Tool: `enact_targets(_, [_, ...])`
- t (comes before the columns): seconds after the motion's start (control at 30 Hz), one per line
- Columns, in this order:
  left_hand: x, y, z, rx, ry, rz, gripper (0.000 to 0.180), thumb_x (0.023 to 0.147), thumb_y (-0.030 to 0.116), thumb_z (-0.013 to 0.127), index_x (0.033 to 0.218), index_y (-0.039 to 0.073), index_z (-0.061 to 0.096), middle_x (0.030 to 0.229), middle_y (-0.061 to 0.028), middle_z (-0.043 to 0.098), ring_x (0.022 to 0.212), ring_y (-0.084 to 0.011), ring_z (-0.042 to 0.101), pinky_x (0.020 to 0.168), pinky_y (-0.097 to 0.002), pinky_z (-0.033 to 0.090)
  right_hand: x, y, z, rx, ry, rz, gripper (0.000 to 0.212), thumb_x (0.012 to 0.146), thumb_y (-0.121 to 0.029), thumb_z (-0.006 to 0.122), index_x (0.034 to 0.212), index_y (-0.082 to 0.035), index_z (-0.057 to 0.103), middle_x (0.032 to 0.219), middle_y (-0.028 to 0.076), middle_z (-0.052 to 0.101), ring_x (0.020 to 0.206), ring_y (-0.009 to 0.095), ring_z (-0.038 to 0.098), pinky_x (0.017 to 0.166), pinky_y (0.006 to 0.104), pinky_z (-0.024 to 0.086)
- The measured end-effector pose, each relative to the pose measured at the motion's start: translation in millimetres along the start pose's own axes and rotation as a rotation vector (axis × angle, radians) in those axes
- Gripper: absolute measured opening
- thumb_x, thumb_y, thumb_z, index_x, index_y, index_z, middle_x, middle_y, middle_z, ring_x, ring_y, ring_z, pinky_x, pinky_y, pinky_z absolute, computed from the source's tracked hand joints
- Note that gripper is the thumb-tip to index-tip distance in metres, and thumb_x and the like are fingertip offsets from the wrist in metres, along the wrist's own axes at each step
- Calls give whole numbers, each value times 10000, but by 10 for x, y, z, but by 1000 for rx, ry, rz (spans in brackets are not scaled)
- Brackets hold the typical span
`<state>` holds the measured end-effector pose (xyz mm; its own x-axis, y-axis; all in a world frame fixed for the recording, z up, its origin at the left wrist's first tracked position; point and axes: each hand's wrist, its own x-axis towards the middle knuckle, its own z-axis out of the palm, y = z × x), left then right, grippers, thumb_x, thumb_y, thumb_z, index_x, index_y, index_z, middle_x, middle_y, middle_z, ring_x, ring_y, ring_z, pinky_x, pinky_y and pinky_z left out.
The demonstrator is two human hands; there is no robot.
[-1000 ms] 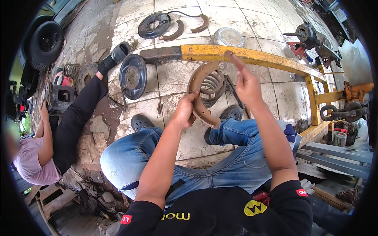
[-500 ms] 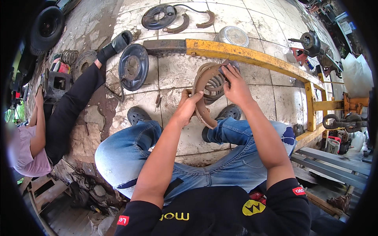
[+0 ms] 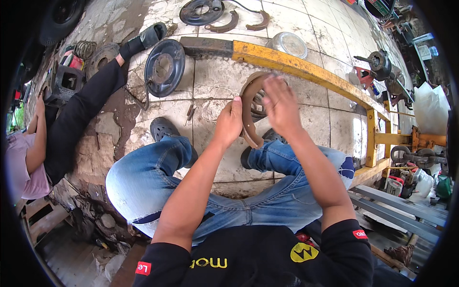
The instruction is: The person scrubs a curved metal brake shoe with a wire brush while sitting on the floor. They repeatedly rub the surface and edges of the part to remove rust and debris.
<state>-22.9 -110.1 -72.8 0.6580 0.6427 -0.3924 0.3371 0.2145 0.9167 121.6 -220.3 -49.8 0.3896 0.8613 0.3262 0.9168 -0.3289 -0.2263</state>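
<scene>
A curved, rusty-brown brake shoe (image 3: 249, 112) is held up above the tiles between my knees. My left hand (image 3: 229, 122) grips its outer side, thumb upright along the edge. Over the shoe's upper end lies my right hand (image 3: 283, 107), its fingers smeared by motion; a dark flat piece showed under them earlier, but now I cannot make it out. Behind the shoe, partly covered, a coil spring (image 3: 258, 111) shows. Two more brake shoes, one left (image 3: 224, 24) and one right (image 3: 258, 21), lie farther off beside a black backing plate (image 3: 202, 13).
A yellow steel beam frame (image 3: 287, 60) crosses ahead and runs down the right side. Another black backing plate (image 3: 165, 68) and a round metal cover (image 3: 289, 45) lie near it. At left sits another person (image 3: 36, 158), leg stretched out, beside metal parts. Grey metal slats (image 3: 397, 208) are at lower right.
My right hand has shifted slightly down and left across the brake shoe and is blurred. The dark piece under its fingers no longer shows plainly. The view has shifted a little.
</scene>
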Motion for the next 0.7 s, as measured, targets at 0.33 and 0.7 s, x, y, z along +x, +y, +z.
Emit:
enact_targets(0.33, [69,18,-56,-18,68,-13,675,1019,535,333,1086,-58,648,990,-249,681,970,-345,656,878,-392,481,-72,-192,10,-68,-251,-108,397,1015,-341,445,1321,-127,583,1457,50,494,1408,299,366,1164,584,177])
enact_targets(0.7, [80,187,-87,59,18,-126,665,1010,539,361,1083,-53,655,990,-230,685,931,-314,661,856,-386,486,129,-38,-101,-120,-7,65,429,1026,-318,430,1334,-46,554,1399,152,536,1386,313,406,1163,533,233])
